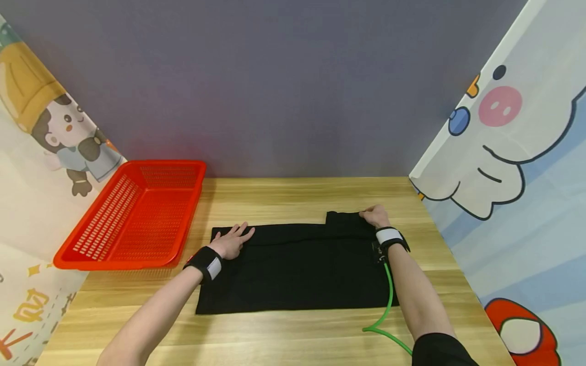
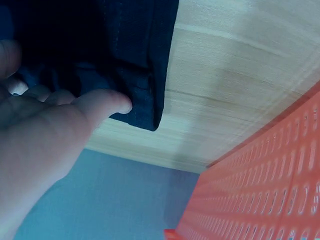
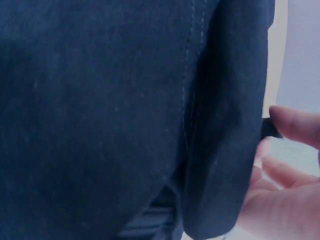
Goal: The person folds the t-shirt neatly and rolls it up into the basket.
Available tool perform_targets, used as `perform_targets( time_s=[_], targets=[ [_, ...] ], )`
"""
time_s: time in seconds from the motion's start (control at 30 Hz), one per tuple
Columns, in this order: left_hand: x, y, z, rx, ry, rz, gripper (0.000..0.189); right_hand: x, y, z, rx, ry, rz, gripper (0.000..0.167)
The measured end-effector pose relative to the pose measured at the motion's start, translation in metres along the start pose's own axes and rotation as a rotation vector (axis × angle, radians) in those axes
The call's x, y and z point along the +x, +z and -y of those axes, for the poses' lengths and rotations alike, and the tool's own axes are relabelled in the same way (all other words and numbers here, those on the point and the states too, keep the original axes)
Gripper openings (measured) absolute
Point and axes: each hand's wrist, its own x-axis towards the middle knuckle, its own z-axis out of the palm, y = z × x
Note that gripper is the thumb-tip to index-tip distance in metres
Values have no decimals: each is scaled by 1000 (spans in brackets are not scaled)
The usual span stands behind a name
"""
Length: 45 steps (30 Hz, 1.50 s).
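Note:
A black garment (image 1: 297, 274), which looks like folded trousers, lies in a wide rectangle across the table. Its upper right part sticks out beyond the long far edge. My left hand (image 1: 229, 243) rests on the far left corner with its fingers spread. In the left wrist view, the thumb of that hand (image 2: 55, 125) lies along the stitched end of the cloth. At the far right corner, my right hand (image 1: 376, 217) pinches the protruding edge. The right wrist view shows a raised fold of the garment (image 3: 225, 125) beside the fingers, partly hiding them.
A red perforated plastic basket (image 1: 183, 223) stands on the left of the wooden table (image 1: 274, 338). A green cable (image 1: 389, 334) runs from the right wrist over the near right side. A grey wall (image 1: 297, 91) rises behind, with printed curtains on both sides.

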Motion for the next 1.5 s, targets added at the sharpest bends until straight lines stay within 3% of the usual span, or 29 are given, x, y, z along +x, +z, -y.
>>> perform_targets(
  time_s=[0.2,0.37,0.53,0.7,1.0,1.27,1.5],
  targets=[
    [-2,-2,-2,-8,3,3,62,-12,1,6,59,-112,-20,40],
    [-1,-4,-2,-12,4,5,63,-11,-4,1,117,-235,15,38],
    [-1,-3,-1,-22,5,-5,62,-17,-15,-4,232,-387,179,39],
    [-1,-5,-2,-30,-2,1,62,-32,-27,-8,310,-468,384,43],
    [-1,-4,-2,-30,-10,6,62,-63,-36,-22,277,-495,545,39],
    [0,-2,0,-50,-8,5,62,-77,-37,-41,302,-548,753,38],
    [-1,-2,-1,-42,-2,5,63,-80,-35,-57,292,-549,823,31]
  ],
)
